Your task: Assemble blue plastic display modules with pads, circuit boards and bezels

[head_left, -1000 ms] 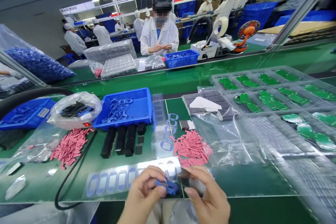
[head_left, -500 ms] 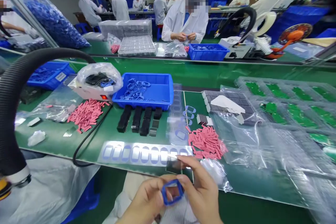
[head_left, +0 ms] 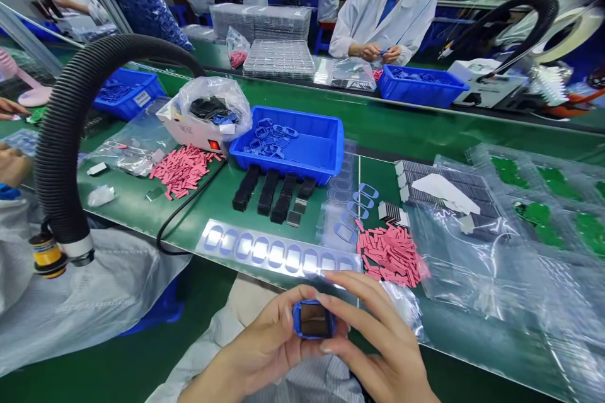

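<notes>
the left hand grips the blue frame by its left side, in front of the bench's near edge. the right hand's fingers are closed on the frame's right side, with pink strips on the bench beyond.

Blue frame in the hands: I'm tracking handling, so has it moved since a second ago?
Yes, toward the near side: the blue frame appeared over the green worktable; now it appears just past its near edge.

Bare left hand: fingers curled, thumb bent inward, gripping. Bare right hand: thumb and fingers bent toward the left, gripping. Both positioned at the flat green surface's near edge.
</notes>
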Tool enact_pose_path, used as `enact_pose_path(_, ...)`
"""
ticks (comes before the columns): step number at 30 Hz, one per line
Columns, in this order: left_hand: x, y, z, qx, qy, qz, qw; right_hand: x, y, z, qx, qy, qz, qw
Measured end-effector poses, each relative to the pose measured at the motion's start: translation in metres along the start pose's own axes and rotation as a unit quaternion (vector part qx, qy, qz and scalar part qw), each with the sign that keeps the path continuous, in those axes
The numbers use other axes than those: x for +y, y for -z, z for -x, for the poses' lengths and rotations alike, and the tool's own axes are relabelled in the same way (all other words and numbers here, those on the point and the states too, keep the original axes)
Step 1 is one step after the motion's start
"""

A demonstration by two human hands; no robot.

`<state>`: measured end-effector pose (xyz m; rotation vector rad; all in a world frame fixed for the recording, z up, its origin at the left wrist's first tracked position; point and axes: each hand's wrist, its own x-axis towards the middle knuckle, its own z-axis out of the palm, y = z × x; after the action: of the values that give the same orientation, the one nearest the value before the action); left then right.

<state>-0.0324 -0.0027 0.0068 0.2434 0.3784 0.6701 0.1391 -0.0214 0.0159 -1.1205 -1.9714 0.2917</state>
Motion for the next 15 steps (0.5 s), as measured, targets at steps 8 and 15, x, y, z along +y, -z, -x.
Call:
enact_pose_path(8,-0.001,0.003,0.003,0.004,0.008,-0.017,1.0,-0.007,0.008,0.004,-0.027,-0.036,0.01,0.999)
enact_pose_path(15,-0.018,0.012,0.001,0.075,-0.099,-0.142,0.982,-0.009,-0.008,0.011,0.027,-0.108,-0.016,0.994)
